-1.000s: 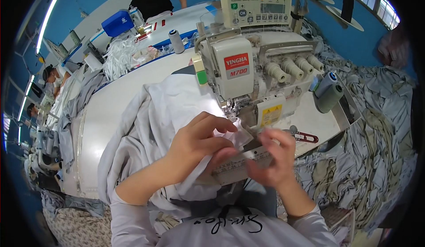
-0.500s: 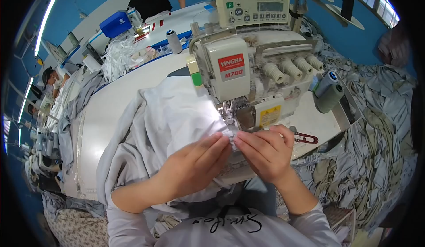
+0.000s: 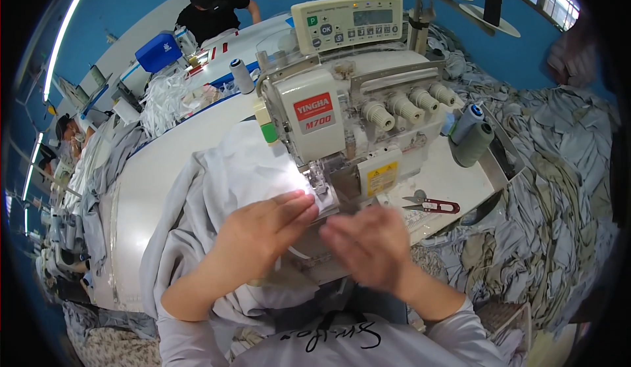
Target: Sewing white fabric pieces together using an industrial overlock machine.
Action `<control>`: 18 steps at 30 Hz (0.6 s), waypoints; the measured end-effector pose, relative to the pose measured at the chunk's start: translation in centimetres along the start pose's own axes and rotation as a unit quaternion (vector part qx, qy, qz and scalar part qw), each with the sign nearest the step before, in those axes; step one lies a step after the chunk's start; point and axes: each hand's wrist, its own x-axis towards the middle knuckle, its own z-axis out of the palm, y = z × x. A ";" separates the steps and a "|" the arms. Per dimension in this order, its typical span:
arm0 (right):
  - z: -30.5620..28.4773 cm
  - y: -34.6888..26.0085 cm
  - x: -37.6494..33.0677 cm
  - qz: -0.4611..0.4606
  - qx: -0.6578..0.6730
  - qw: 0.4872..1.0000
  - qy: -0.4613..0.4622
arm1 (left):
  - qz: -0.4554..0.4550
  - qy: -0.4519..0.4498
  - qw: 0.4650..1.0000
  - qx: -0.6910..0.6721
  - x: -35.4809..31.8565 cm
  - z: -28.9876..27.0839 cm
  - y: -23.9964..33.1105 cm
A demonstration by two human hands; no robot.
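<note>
White cloth [image 3: 240, 163] lies bunched over the machine table, with its right edge under the presser foot [image 3: 318, 180] of an overlock sewing machine [image 3: 358, 114]. A bright lamp lights the cloth there. My left hand [image 3: 266, 226] rests on the cloth just in front of the foot, fingers stretched out and close together; its thumb is hidden. Off the cloth's edge, to the right, my right hand [image 3: 371, 242] is blurred by motion. Its fingers look extended and apart from the cloth, with nothing visible in them.
Red-handled thread snips [image 3: 437, 205] lie right of my right hand. Thread cones [image 3: 473, 143] stand behind them. Heaped grey cloth [image 3: 545, 203] fills the right side. A grey spool [image 3: 241, 76] stands at the far table edge; a person in black [image 3: 213, 12] works beyond.
My right hand has come off the cloth edge and moved down and slightly left. My left hand's fingers have flattened on the cloth. The snips now show fully; the whole view has shifted slightly.
</note>
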 end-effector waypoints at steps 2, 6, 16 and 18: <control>0.0 -2.5 -1.1 0.035 0.103 0.989 -0.101 | -0.012 0.012 1.000 0.012 0.3 0.4 -0.7; 3.5 -7.3 -3.2 0.127 0.130 0.974 -0.133 | -0.074 0.029 0.996 0.045 1.5 1.0 -2.0; 0.7 -4.7 -13.3 0.315 0.304 0.872 -0.220 | -0.168 0.037 0.983 -0.062 -1.0 -1.9 -2.4; -0.2 -4.2 -14.5 0.369 0.230 0.861 -0.264 | -0.174 0.029 0.982 -0.068 -1.6 -2.1 -1.9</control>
